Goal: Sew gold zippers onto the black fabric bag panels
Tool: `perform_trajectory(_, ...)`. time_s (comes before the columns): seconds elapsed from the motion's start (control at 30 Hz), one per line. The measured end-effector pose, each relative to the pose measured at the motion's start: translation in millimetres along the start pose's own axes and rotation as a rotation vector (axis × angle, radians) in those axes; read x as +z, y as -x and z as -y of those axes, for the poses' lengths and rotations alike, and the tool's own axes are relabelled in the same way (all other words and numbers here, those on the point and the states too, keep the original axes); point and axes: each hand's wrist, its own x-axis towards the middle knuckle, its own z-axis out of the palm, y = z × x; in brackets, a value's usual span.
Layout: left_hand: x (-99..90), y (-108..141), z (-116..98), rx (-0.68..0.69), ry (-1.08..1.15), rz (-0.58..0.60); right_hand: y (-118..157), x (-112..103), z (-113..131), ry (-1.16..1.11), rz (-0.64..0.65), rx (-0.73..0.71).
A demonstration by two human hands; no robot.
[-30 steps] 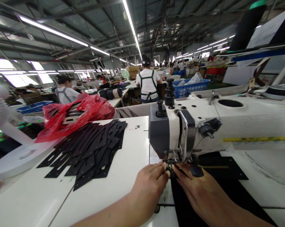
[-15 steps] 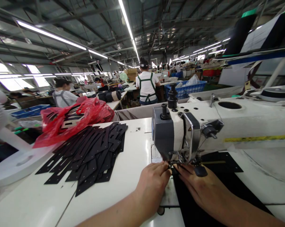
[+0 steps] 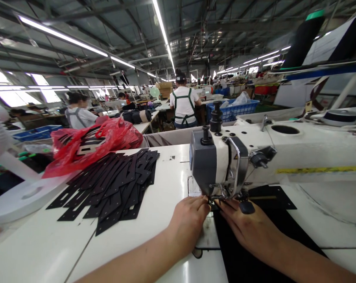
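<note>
Nearby, black cutouts (image 3: 113, 188), seemingly unobstructed.

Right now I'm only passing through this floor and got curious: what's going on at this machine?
A person sits at a white sewing machine, both hands flat on black material by the needle. The left hand and right hand press it on either side of the presser foot. A fanned pile of black cut pieces lies to the left on the white table, beside a red plastic bag. Other workers sit farther back.
</note>
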Motion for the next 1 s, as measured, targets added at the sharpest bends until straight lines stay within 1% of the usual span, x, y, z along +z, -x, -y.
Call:
perform_trajectory(0.13,0.6,1,0,-0.009,-0.003,0.01,0,0,-1,0.008,0.013,0.005)
perform_trajectory(0.5,-0.6,2,-2,-0.036,-0.01,-0.007,2,5,-1,0.003,-0.026,0.024)
perform_trajectory(0.67,2.1,2,-3,-0.058,0.002,-0.008,8,9,-2,-0.022,-0.036,0.04)
perform_trajectory(0.83,6.2,1,-2,-0.093,0.005,-0.012,7,14,-6,-0.01,-0.045,0.048)
perform_trajectory(0.9,6.8,0,-1,-0.112,0.006,-0.011,7,17,-8,0.035,-0.06,0.036)
perform_trajectory(1.0,1.5,1,-2,-0.122,0.021,-0.004,13,20,-9,0.215,-0.101,0.03)
